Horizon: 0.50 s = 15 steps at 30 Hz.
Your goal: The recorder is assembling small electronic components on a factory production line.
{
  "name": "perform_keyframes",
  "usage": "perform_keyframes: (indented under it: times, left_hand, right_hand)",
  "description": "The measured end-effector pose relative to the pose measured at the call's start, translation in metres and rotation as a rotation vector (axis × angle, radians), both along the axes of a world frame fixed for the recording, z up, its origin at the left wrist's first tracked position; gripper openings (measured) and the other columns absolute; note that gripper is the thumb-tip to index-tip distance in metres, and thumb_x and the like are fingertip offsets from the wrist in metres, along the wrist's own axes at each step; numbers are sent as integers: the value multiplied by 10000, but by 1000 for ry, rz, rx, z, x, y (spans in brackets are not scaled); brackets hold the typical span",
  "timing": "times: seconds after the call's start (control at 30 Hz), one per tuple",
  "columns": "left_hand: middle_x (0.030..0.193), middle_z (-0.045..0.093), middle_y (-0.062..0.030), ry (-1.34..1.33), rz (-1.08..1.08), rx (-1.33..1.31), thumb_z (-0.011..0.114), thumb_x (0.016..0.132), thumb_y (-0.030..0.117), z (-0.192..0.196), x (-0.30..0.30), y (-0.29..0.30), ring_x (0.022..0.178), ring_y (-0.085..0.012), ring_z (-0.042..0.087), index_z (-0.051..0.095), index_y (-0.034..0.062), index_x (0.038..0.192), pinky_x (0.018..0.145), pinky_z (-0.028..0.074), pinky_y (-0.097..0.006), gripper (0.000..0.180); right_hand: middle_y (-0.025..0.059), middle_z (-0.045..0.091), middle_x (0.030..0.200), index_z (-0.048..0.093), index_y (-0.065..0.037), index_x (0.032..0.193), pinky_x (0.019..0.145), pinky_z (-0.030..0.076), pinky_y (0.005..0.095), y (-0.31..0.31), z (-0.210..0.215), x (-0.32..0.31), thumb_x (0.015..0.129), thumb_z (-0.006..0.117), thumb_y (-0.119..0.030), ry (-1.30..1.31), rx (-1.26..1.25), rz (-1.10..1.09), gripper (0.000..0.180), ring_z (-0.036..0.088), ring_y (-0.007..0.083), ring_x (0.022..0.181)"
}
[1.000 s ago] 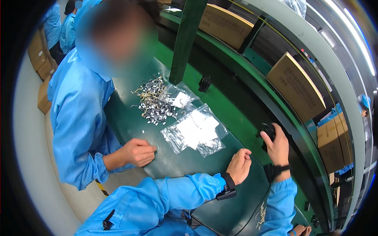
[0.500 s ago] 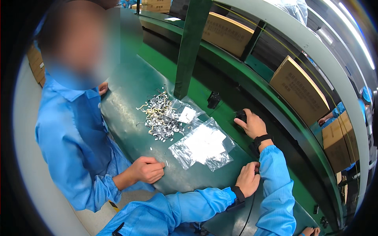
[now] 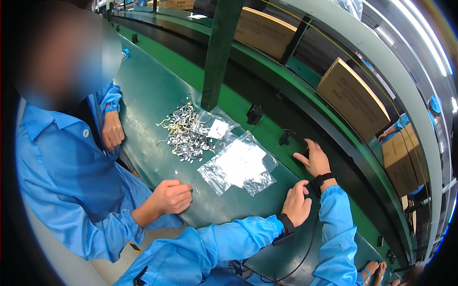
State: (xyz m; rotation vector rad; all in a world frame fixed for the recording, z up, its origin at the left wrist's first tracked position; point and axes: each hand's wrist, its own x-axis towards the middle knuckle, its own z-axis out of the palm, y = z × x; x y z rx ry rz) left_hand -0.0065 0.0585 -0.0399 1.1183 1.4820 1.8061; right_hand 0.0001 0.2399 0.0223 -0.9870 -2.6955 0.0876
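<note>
My right hand is open over the green conveyor strip, thumb and fingers spread, with nothing in it. Just beyond its fingertips lies a small black part. A second black part with a thin lead sits farther up the strip. Below my right wrist is my left hand, at the table edge with its fingers curled together; whatever they may hold is hidden. To its left, clear plastic bags with white contents lie flat on the green table, beside a heap of small wired connectors.
A person in blue stands at the left, one hand on the table edge. A green post rises behind the heap. Cardboard boxes stand beyond the belt. A black cable trails below my left wrist. Other hands show at lower right.
My right hand has come off the black part and drawn back to the right, leaving it on the strip. My left hand has risen slightly. The view has shifted, showing more of the person at left.
</note>
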Motion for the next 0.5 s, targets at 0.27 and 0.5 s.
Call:
perform_keyframes:
  times: [0.27, 0.5]
  left_hand:
    - [1055, 575, -145, 31, -14, -1, 524, 855, 37, -2, 3, -1, 1019, -321, 545, 399, 11, 1360, 943, 442, -421, 521]
    - [1039, 593, -144, 39, 26, -3, 532, 841, 23, -4, 1, 4, 984, -310, 558, 429, 0, 1343, 931, 455, -414, 513]
  right_hand:
    - [242, 606, 1153, 631, -47, 1155, 828, 558, 465, 11, -10, 26, 808, 757, -135, 69, 95, -86, 380, 658, 428, 949]
    - [263, 590, 1192, 585, -64, 1240, 889, 538, 484, 4, -20, 38, 803, 749, -158, 188, 70, -104, 476, 625, 457, 1034]
